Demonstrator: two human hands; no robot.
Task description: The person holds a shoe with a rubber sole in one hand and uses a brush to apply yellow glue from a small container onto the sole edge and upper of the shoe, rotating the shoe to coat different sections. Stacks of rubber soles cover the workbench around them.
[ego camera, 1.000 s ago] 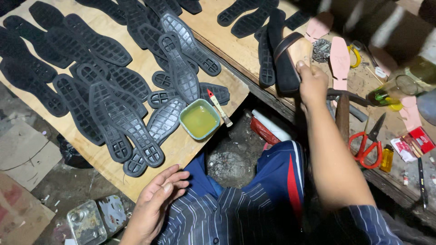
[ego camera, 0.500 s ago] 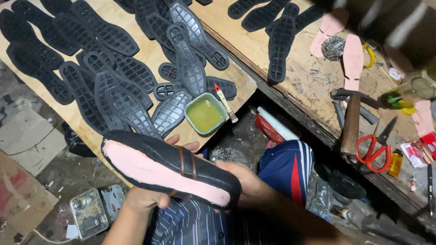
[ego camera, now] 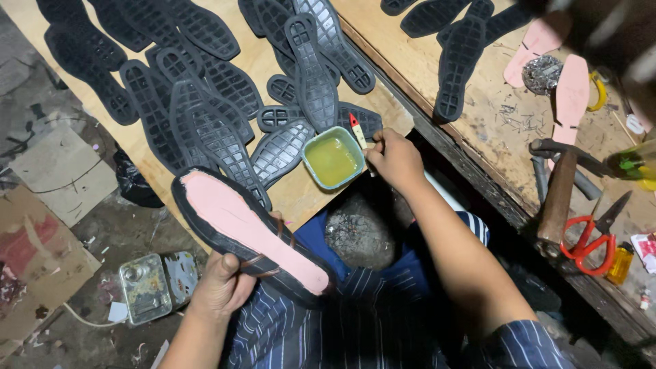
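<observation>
Our left hand (ego camera: 222,287) grip closed around sandal (ego camera: 249,236), pink insole facing up, held above lap beside worktop (ego camera: 287,198) edge. Our right hand (ego camera: 395,158) pinches brush (ego camera: 358,130) handle, fingers shut on it, at rim of green glue tub (ego camera: 333,157). Black rubber soles (ego camera: 205,102) spread across worktop behind tub.

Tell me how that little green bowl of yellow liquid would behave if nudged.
The green bowl looks small and light, so it probably slides easily on the wooden board. It sits close to the board's edge and holds liquid, so a push may well slop or tip it.
</observation>
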